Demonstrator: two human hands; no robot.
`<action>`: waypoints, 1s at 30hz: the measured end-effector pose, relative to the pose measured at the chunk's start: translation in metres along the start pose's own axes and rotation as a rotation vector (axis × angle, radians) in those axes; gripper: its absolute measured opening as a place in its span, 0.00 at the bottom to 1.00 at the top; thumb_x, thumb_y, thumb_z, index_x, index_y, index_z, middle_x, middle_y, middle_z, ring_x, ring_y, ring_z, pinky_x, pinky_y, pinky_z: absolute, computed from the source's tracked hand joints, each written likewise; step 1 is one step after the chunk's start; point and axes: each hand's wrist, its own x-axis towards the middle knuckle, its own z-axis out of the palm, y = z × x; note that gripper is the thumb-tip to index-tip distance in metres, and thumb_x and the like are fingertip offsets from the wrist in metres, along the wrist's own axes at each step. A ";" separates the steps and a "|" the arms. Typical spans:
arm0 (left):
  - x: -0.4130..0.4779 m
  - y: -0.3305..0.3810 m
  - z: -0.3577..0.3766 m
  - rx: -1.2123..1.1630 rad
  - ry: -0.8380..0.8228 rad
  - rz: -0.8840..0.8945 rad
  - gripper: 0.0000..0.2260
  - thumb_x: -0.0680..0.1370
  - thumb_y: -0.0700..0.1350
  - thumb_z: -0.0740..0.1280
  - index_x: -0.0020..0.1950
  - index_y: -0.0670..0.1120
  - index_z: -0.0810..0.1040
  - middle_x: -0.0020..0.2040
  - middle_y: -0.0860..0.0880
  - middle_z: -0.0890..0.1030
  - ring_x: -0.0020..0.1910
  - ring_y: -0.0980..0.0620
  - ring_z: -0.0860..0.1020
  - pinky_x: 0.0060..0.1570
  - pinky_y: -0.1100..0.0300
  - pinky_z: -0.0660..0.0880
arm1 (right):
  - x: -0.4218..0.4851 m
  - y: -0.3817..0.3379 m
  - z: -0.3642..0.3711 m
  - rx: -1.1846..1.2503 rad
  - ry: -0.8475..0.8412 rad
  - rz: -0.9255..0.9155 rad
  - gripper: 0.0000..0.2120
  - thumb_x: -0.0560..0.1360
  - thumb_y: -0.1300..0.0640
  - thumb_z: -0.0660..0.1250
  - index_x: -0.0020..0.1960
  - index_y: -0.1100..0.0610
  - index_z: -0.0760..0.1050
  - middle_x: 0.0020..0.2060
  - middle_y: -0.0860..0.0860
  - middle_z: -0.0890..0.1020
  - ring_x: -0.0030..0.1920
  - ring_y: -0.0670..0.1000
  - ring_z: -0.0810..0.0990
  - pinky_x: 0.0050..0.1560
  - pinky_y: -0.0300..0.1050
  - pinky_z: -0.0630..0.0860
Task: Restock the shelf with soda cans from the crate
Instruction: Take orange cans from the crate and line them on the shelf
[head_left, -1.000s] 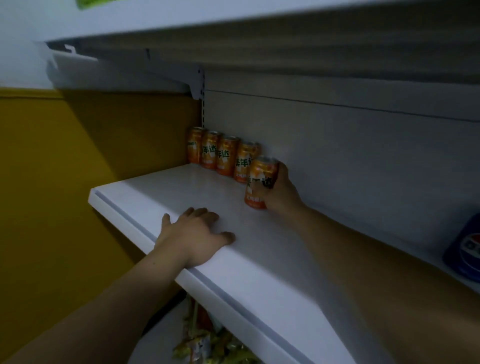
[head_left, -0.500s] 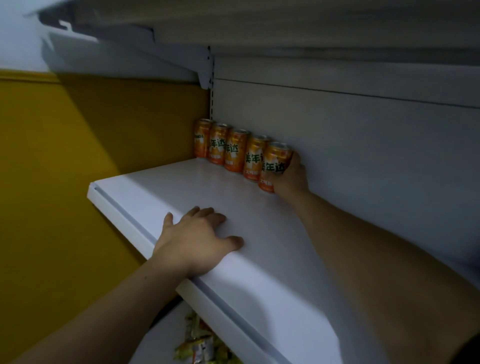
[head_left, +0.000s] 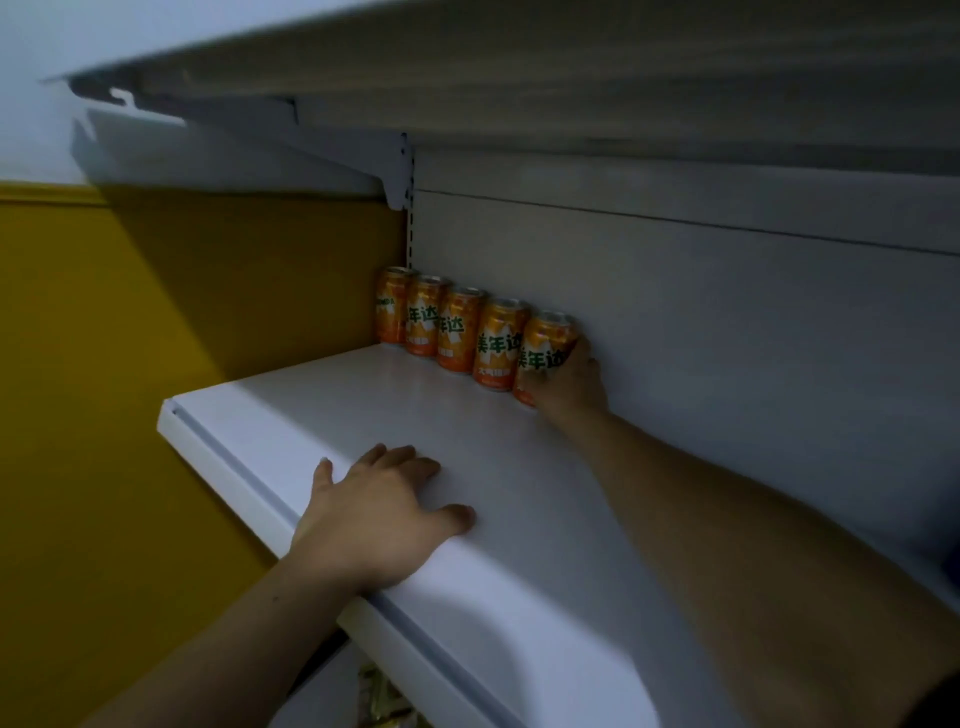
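Observation:
Several orange soda cans (head_left: 457, 327) stand in a row along the back panel of the white shelf (head_left: 322, 415). The rightmost orange can (head_left: 545, 345) stands upright at the end of that row, touching its neighbour. My right hand (head_left: 569, 379) grips this can from the right, fingers curled round its lower half. My left hand (head_left: 379, 512) rests flat on the shelf near its front edge, fingers spread. The crate is out of view.
Another white shelf (head_left: 519, 78) hangs close overhead. A yellow wall (head_left: 130, 364) lies to the left. Packaged snacks (head_left: 382, 696) show on the level below. Bare shelf surface stretches in front of the cans and to their right.
My right hand has carried the can back and set it at the end of the row against the back panel. My left hand has stayed on the shelf edge.

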 end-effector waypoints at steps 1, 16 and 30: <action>0.000 0.000 -0.001 -0.009 -0.007 0.003 0.31 0.73 0.69 0.56 0.74 0.59 0.61 0.77 0.57 0.57 0.77 0.54 0.51 0.73 0.41 0.42 | -0.004 -0.004 -0.004 0.011 -0.011 0.022 0.45 0.70 0.46 0.73 0.76 0.58 0.51 0.69 0.61 0.65 0.67 0.63 0.69 0.65 0.55 0.68; -0.106 -0.086 -0.062 -0.288 0.049 -0.180 0.27 0.75 0.54 0.69 0.72 0.49 0.67 0.74 0.50 0.65 0.71 0.50 0.66 0.65 0.62 0.63 | -0.137 -0.122 0.014 -0.205 -0.427 -0.437 0.36 0.75 0.40 0.66 0.76 0.54 0.58 0.72 0.54 0.66 0.67 0.56 0.70 0.62 0.49 0.71; -0.365 -0.269 0.020 -0.371 -0.061 -0.835 0.29 0.77 0.54 0.68 0.74 0.47 0.64 0.73 0.47 0.68 0.68 0.48 0.70 0.60 0.59 0.68 | -0.402 -0.170 0.211 -0.360 -1.077 -0.792 0.39 0.77 0.39 0.63 0.78 0.56 0.52 0.77 0.56 0.56 0.76 0.58 0.57 0.72 0.54 0.61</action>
